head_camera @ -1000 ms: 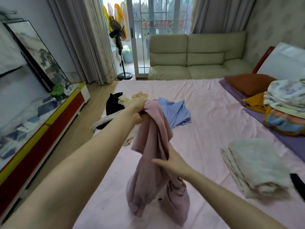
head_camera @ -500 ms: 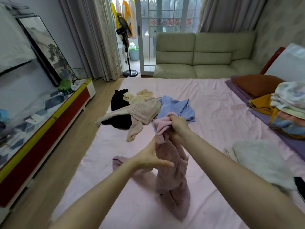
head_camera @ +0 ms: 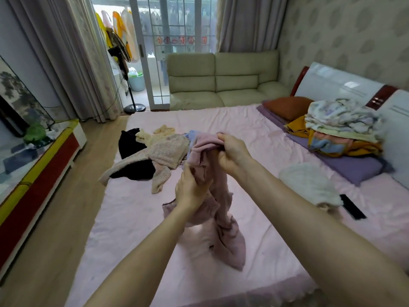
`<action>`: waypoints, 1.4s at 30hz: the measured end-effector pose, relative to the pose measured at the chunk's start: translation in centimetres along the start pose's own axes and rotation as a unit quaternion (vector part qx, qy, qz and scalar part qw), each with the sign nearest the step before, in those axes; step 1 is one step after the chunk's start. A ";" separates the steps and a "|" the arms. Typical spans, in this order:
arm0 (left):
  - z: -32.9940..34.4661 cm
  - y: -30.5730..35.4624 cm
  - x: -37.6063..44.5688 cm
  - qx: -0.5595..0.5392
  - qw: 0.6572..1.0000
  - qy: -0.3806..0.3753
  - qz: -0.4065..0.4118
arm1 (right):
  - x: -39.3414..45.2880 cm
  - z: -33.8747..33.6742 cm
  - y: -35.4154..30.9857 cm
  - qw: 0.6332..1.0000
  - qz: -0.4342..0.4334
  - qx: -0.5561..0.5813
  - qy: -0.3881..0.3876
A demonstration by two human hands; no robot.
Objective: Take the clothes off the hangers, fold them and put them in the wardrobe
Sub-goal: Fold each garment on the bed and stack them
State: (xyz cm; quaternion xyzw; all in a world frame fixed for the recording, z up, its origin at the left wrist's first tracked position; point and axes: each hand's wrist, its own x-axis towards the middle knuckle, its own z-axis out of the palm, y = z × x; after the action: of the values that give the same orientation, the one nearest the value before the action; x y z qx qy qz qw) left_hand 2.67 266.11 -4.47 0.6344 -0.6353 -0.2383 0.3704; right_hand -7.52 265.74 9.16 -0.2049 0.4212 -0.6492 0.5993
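Left hand (head_camera: 192, 191) now grips pink garment (head_camera: 223, 220) below right hand (head_camera: 232, 152).

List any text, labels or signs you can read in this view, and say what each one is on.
No text is legible.
Red stickers on the glass sliding door: they may carry characters, too small and blurred to read.
Framed painting leaning on the left wall: no writing can be made out.
Pink garment in the hands: no label showing.
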 end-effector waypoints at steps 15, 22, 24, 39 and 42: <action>-5.3 12.0 -11.1 -0.204 0.821 -0.532 0.018 | -17.5 -17.9 -1.5 0.873 -0.009 -0.464 -0.148; 2.5 16.6 -16.4 -0.005 0.787 -0.580 0.207 | -22.8 -23.6 -2.6 0.742 -0.076 -0.624 0.232; 5.2 16.5 -18.7 0.067 0.790 -0.558 0.244 | -24.2 -24.9 -3.2 0.673 -0.076 -0.668 0.309; 11.8 20.6 -25.0 0.101 0.761 -0.528 0.364 | -33.3 -33.6 -6.8 0.513 0.057 -0.759 0.398; 11.9 20.2 -23.2 0.165 0.749 -0.510 0.390 | -32.4 -33.4 -7.7 0.467 0.052 -0.798 0.378</action>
State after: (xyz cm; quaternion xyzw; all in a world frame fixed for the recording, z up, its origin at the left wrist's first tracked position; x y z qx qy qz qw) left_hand -21.05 288.61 -0.06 0.1674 -0.9512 -0.2529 -0.0580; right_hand -31.55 306.07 4.27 -0.3066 0.9517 -0.0134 -0.0084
